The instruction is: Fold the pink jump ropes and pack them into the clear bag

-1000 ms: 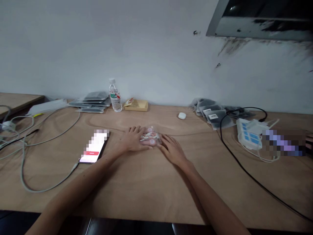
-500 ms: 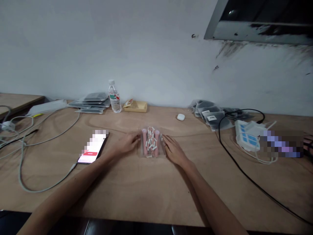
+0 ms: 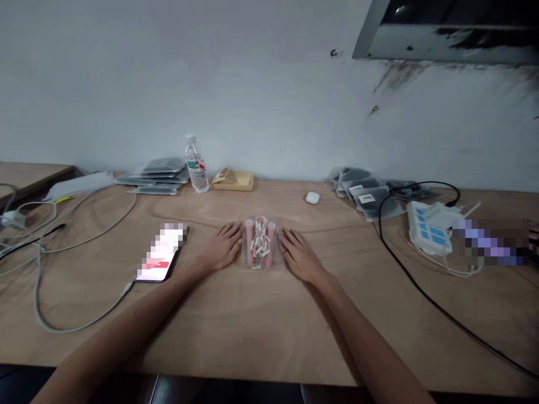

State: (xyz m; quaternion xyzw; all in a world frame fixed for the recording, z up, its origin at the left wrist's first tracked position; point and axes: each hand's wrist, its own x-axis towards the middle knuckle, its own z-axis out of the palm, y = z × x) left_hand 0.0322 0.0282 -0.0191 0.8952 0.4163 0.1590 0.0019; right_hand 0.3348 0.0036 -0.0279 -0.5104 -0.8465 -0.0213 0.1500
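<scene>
My left hand (image 3: 222, 247) has flattened beside the clear packet (image 3: 261, 244), which lies at its 3 o'clock, long axis 12-to-6, about equally near my right hand (image 3: 301, 257), both released.

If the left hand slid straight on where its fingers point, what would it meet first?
Probably the clear packet holding pink rods, just beside the left hand; whether they touch is hard to tell.
</scene>
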